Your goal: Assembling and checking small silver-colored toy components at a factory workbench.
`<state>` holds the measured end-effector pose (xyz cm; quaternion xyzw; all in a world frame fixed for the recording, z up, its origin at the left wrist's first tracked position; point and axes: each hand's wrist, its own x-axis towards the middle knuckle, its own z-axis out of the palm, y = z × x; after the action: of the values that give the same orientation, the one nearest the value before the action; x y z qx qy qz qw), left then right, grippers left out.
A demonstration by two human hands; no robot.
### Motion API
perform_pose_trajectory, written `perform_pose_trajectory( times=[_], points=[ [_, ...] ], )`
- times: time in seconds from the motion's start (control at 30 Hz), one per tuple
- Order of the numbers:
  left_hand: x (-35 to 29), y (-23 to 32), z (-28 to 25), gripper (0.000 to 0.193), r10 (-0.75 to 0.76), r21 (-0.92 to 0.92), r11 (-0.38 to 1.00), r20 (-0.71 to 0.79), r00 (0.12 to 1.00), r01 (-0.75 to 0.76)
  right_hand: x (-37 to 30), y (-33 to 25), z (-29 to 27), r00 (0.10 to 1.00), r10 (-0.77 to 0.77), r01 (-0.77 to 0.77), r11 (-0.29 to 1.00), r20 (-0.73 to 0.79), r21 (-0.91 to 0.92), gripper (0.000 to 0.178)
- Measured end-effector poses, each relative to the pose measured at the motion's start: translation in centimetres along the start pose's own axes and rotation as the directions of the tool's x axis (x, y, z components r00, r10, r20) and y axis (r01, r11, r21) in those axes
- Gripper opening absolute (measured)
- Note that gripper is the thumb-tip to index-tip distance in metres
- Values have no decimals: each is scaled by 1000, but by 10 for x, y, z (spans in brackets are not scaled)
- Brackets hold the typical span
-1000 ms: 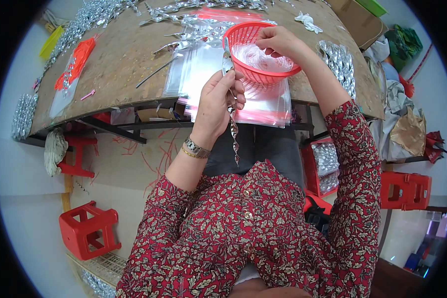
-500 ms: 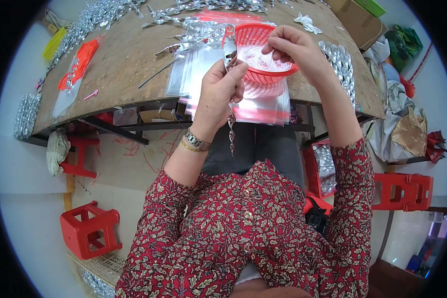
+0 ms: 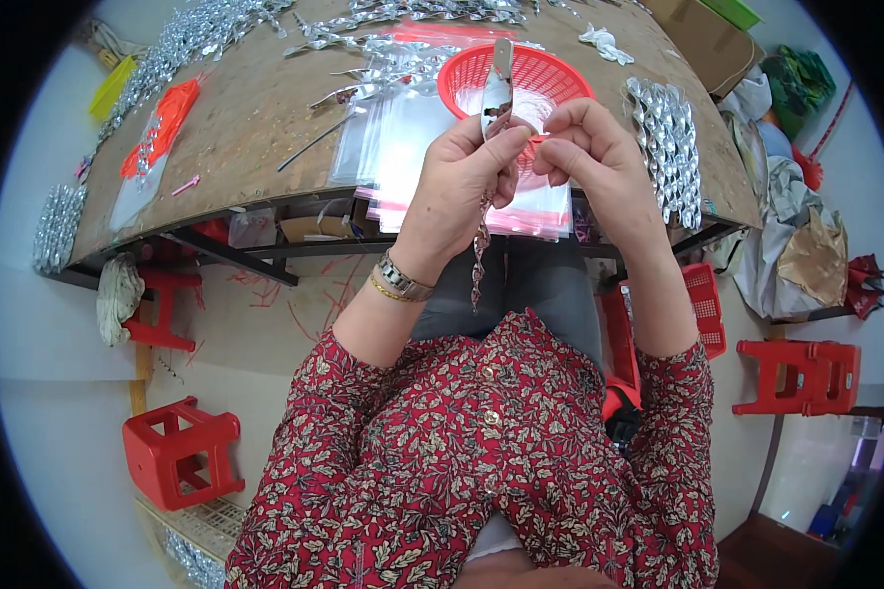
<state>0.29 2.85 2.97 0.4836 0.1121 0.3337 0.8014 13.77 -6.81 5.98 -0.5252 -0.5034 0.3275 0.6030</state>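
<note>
A shiny silver spiral-twisted strip is pinched in my left hand; its flat end points up and its twisted tail hangs below my fist. Close beside it, my right hand has thumb and forefinger closed near the strip's side. What those fingertips hold, if anything, is too fine to make out. Just beyond both hands stands a red plastic basket with thin, pale, clear material inside, partly hidden by my hands. Clear plastic bags with pink edges lie stacked beneath and beside it.
More twisted silver strips lie right of the basket, with others at the table's back and left. An orange bag, a dark thin rod and a pink clip-like piece rest on the left. Red stools stand on the floor.
My right hand has come down from above the basket toward the strip. My left hand has shifted slightly right with the strip, which has turned a little.
</note>
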Motion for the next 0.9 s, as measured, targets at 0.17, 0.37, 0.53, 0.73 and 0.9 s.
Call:
perform_pose_trajectory(
  times=[0.17,0.37,0.53,0.73,0.9],
  points=[
    [-3,-2,7,14,-14,15,1000,32,999,13,-10,2,-1,1000,-16,16,999,-13,45,11],
    [-8,-8,12,10,5,18,1000,24,1000,-5,-21,6,1,1000,-4,4,1000,-22,13,10],
    [-10,-11,12,9,46,84,995,-13,999,-45,-32,2,-1,998,51,-52,998,-46,-17,9],
    [-12,-17,12,11,50,81,996,-22,999,-48,-44,3,-8,996,56,-69,979,-72,-192,8],
    [-10,-25,8,24,38,6,999,37,999,-38,-49,-5,-9,977,-25,-15,983,-213,-185,7]
  ],
)
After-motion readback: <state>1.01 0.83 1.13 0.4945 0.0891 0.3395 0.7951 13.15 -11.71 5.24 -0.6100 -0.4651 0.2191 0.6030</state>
